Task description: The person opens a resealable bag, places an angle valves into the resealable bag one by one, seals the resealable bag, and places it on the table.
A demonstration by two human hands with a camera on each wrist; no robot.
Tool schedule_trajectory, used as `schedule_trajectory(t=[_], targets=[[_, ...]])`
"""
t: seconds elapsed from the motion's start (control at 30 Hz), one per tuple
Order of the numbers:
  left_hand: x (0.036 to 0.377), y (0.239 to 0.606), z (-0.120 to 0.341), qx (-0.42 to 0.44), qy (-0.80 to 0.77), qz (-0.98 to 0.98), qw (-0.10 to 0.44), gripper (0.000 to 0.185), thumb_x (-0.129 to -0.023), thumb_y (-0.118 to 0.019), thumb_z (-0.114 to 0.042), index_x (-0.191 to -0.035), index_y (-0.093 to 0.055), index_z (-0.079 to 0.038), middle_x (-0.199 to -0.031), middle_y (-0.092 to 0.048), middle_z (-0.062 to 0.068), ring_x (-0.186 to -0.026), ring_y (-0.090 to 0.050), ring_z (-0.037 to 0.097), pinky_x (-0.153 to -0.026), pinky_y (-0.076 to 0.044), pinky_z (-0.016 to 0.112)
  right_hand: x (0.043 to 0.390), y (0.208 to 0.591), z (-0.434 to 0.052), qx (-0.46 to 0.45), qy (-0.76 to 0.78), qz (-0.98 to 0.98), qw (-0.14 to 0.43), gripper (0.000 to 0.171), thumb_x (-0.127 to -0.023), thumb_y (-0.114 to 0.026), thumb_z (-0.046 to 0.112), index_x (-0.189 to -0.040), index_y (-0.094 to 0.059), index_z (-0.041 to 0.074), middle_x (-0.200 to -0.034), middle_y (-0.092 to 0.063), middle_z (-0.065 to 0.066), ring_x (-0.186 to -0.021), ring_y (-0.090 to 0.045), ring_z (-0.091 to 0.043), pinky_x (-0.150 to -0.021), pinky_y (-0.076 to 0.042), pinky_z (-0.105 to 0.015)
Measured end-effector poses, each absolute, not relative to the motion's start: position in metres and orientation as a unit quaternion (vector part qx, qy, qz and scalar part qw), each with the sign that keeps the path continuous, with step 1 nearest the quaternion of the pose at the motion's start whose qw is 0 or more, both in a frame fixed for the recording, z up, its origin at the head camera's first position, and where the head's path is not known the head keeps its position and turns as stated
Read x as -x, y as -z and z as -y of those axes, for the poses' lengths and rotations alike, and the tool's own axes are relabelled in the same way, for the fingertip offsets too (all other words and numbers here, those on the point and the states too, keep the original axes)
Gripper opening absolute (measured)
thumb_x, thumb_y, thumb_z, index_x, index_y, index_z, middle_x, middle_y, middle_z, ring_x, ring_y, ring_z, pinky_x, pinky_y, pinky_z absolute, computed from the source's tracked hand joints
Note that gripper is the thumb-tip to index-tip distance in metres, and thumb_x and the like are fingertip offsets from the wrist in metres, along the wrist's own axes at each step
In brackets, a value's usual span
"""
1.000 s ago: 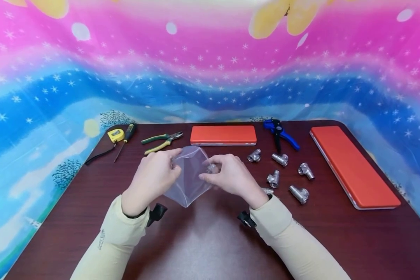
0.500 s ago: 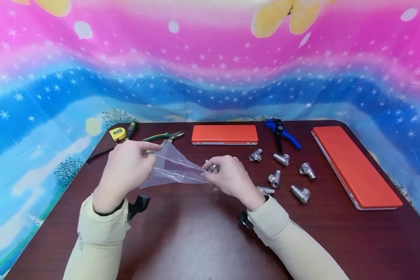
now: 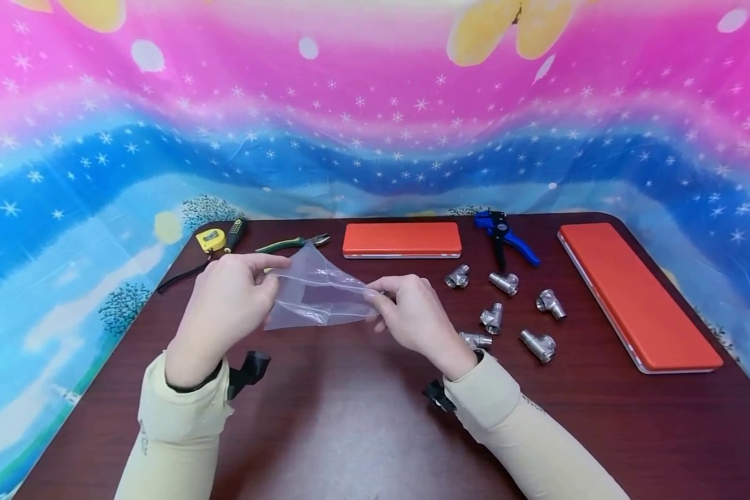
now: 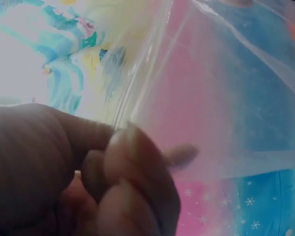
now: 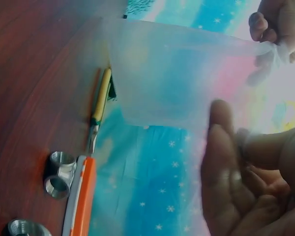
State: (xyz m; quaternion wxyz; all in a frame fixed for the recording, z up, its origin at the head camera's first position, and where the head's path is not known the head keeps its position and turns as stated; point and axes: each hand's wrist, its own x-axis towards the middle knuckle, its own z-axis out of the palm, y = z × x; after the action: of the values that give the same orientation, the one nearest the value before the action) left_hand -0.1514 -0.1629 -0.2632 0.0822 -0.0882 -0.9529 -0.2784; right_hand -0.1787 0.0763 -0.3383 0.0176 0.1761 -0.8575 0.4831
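While the left hand (image 3: 225, 302) pinched one edge of a thin, clear plastic bag (image 3: 315, 295) between thumb and curled fingers, the right hand (image 3: 412, 316) pinched the opposite edge, holding the limp, glossy film taut above the middle of the dark wood-grain table (image 3: 362, 430). Along the far edge lay a yellow tape measure (image 3: 210, 239), green-handled pliers (image 3: 292, 243), a flat orange case (image 3: 402, 239) and a blue stripping tool (image 3: 503, 239); shiny metal tee fittings (image 3: 505, 282) clustered right of the hands, a longer orange case (image 3: 637, 295) lined the right edge, and bare wood spread along the near edge.
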Motion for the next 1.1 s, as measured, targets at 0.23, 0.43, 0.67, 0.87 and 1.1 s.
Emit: schedule_trajectory(t=[0.23,0.43,0.67,0.87,1.1], targets=[[0.149,0.261,0.164,0.092,0.263,0.957,0.085,0.043,-0.088,-0.046,-0.002,-0.121,-0.071,-0.011,-0.047,-0.04,-0.001,-0.038,-0.034,0.017,-0.038,-0.025,0.029,0.175,0.33,-0.082,-0.175,-0.498,0.847,-0.066,0.019,-0.1,-0.061,0.015,-0.111,-0.074,0.007,-0.077,-0.072,-0.001,-0.058,-0.068,-0.016,-0.051,-0.051,-0.032],[0.147,0.255,0.175,0.128,0.326,0.937,-0.006,0.035,-0.099,-0.051,-0.013,-0.13,-0.065,-0.017,-0.054,-0.055,0.004,-0.041,-0.045,0.021,-0.036,-0.028,0.031,0.18,0.328,-0.089,-0.131,-0.521,0.844,-0.015,0.008,-0.09,-0.075,0.02,-0.095,-0.074,0.014,-0.066,-0.069,-0.003,-0.054,-0.066,-0.021,-0.053,-0.056,-0.037],[0.146,0.251,0.183,0.143,0.307,0.941,-0.03,0.03,-0.099,-0.061,-0.026,-0.125,-0.07,-0.015,-0.049,-0.043,0.001,-0.039,-0.036,0.017,-0.041,-0.033,0.033,0.184,0.332,-0.087,-0.126,-0.539,0.833,-0.016,0.009,-0.087,-0.078,0.022,-0.086,-0.078,0.013,-0.066,-0.07,-0.004,-0.056,-0.069,-0.021,-0.056,-0.057,-0.036],[0.15,0.252,0.191,0.139,0.284,0.948,-0.034,0.023,-0.096,-0.065,-0.028,-0.109,-0.076,-0.012,-0.049,-0.043,-0.002,-0.042,-0.038,0.014,-0.048,-0.038,0.032,0.185,0.332,-0.085,-0.118,-0.556,0.819,-0.073,0.012,-0.089,-0.077,0.02,-0.084,-0.078,0.008,-0.068,-0.07,-0.011,-0.059,-0.069,-0.024,-0.059,-0.059,-0.038],[0.161,0.26,0.201,0.204,0.3,0.932,-0.01,0.034,-0.093,-0.069,-0.043,-0.119,-0.071,-0.02,-0.095,-0.062,-0.002,-0.084,-0.058,0.017,-0.073,-0.049,0.039,0.187,0.336,-0.083,-0.12,-0.575,0.803,-0.101,0.014,-0.09,-0.074,0.016,-0.084,-0.076,0.004,-0.071,-0.071,-0.017,-0.058,-0.069,-0.023,-0.059,-0.059,-0.042]])
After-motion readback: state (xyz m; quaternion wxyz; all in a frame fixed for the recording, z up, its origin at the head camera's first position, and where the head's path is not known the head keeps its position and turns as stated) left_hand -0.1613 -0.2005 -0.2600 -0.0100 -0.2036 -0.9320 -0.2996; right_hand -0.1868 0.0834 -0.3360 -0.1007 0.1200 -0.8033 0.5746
